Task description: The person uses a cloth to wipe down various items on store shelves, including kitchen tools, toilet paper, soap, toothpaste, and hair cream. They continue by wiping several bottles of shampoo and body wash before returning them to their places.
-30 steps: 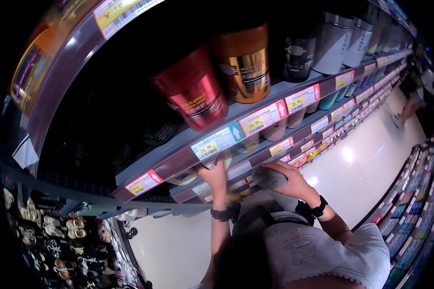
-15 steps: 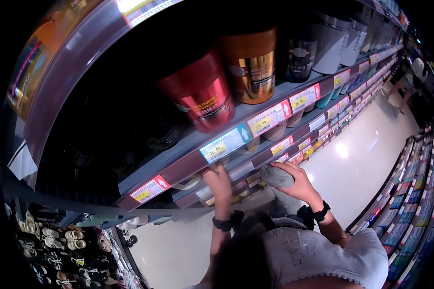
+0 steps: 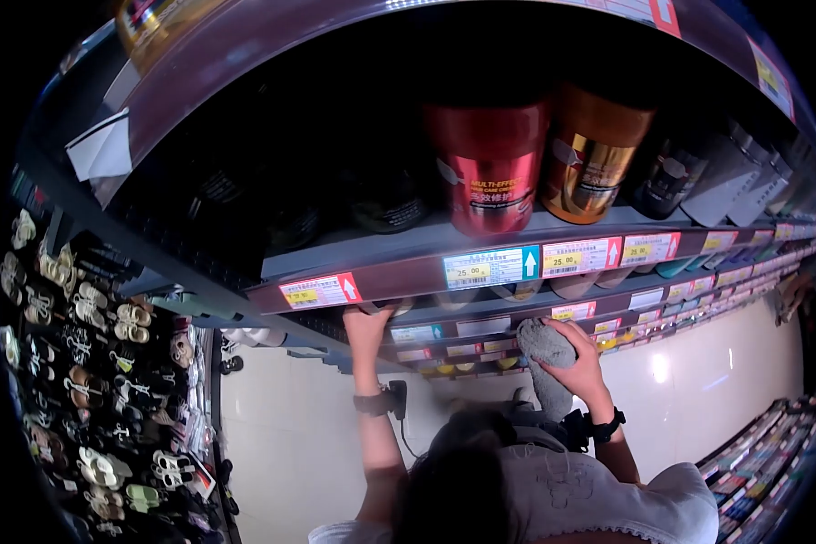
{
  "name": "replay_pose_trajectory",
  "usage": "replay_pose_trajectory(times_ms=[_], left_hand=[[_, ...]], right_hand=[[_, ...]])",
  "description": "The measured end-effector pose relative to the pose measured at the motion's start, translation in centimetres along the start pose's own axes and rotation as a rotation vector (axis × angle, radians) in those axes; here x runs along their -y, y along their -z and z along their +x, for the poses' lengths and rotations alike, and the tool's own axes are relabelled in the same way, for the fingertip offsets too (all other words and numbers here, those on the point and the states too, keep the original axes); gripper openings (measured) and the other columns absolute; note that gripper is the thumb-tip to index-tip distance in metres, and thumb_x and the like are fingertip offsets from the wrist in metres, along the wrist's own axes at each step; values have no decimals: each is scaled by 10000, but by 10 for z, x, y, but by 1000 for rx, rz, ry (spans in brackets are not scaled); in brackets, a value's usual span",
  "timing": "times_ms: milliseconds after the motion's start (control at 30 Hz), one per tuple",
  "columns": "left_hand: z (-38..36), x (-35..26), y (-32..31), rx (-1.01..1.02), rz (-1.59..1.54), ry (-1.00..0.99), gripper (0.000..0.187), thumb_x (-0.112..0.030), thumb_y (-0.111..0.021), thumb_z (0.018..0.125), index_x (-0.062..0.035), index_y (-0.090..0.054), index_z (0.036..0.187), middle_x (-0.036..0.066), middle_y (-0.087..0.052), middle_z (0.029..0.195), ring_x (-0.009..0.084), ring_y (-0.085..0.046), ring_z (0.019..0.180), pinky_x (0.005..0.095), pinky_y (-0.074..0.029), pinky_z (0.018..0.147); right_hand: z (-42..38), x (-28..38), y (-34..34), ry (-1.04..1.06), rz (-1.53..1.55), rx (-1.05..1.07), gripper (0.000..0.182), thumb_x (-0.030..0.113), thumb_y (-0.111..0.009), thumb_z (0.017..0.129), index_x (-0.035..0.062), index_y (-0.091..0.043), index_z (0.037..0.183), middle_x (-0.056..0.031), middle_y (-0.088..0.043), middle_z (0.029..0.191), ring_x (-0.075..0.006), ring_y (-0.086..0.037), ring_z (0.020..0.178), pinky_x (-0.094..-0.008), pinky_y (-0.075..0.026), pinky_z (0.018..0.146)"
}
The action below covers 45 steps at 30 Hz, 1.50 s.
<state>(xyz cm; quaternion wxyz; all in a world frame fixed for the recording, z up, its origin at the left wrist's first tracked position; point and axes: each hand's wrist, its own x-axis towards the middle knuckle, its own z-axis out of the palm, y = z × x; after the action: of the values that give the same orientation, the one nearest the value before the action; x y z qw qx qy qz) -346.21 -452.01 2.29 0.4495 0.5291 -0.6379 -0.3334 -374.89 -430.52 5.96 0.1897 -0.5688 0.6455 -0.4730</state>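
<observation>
A grey fluffy cloth (image 3: 548, 349) is gripped in my right hand (image 3: 582, 364), its lower end hanging down near my body. My left hand (image 3: 368, 328) reaches in under the front lip of the upper shelf (image 3: 399, 288), close to its left end. That lip hides the fingers, and I cannot tell what they touch. Above the hands, a red hair care cream jar (image 3: 491, 177) stands beside an orange-and-gold jar (image 3: 597, 168) on the shelf. Price labels (image 3: 490, 266) run along the front strip.
Dark jars (image 3: 385, 204) sit deep in shadow at the left. White containers (image 3: 723, 186) line the right of the shelf, with lower shelves beneath. Racks of shoes (image 3: 91, 390) stand at the left, and another goods shelf (image 3: 757, 462) is at the lower right over a pale floor (image 3: 286, 426).
My view has swung left, so the jars now appear farther right. My left hand has moved left along the shelf beneath its lip. The right hand still holds the cloth.
</observation>
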Motion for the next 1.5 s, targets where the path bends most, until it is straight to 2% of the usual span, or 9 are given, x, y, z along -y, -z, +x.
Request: replay_pose_trajectory(times_ms=[133,400,567,700,867,1033,1200,1333,1500], left_hand=[[-6,-10,-3,-79,25,-44,453,-201,-839,710,89,-637,993,199,-709,912,274,-685,799,346,-509,777],[-25,-23,-29,-292,160,-54,479,-239,-820,729,51,-625,1057,222,-676,1037,348,-652,955,368,-487,845],[12,1,-15,120,-47,-30,434,-165,-814,732,37,-635,1071,135,-683,1024,239,-635,911,340,-486,855],[21,11,-7,252,-89,1,554,-181,-828,707,14,-591,1168,168,-640,1144,290,-612,1020,364,-473,914],[6,-7,-18,63,-109,-122,667,-169,-862,685,46,-532,1223,164,-614,1173,251,-578,1040,352,-434,957],[0,-4,-22,83,-187,-70,657,-126,-817,734,66,-486,1267,195,-559,1265,270,-546,1124,368,-395,1003],[-60,-17,-28,-517,-211,-438,379,54,-615,840,50,-471,1191,148,-467,1243,244,-503,1107,348,-384,1009],[-87,-43,-74,182,-168,-460,449,48,-584,869,49,-405,1281,166,-432,1307,263,-468,1201,357,-386,1039],[-82,-69,-140,418,-396,-206,637,-188,-528,967,48,-218,1471,200,-304,1481,286,-322,1362,382,-221,1139]], right_hand=[[9,-8,1,21,19,8,603,10,-814,627,33,-609,1193,-128,-652,1126,-271,-631,1053,-349,-479,928],[15,-8,4,35,22,72,609,14,-809,629,28,-599,1201,-133,-646,1140,-276,-632,1060,-357,-482,930],[26,4,-11,-15,51,111,579,83,-799,681,37,-590,1218,-140,-641,1145,-304,-628,1070,-353,-482,932],[49,25,-53,95,46,123,503,144,-783,725,62,-606,1189,-147,-638,1128,-334,-626,1029,-368,-496,887],[69,-19,-115,336,139,191,471,227,-768,752,61,-596,1158,-167,-642,1074,-359,-622,970,-404,-502,816],[62,6,-110,96,179,174,565,328,-753,768,6,-535,1177,-220,-636,1024,-403,-614,974,-432,-492,813],[41,6,-51,-186,25,-61,813,323,-798,725,18,-365,1342,-246,-630,1062,-408,-625,998,-423,-501,833],[27,-10,-21,-278,36,-152,869,240,-814,724,-24,-293,1367,-235,-603,1128,-330,-603,1083,-363,-467,906],[37,-31,-27,-258,246,99,857,250,-805,744,-25,-274,1359,-247,-577,1175,-321,-594,1093,-348,-455,907]])
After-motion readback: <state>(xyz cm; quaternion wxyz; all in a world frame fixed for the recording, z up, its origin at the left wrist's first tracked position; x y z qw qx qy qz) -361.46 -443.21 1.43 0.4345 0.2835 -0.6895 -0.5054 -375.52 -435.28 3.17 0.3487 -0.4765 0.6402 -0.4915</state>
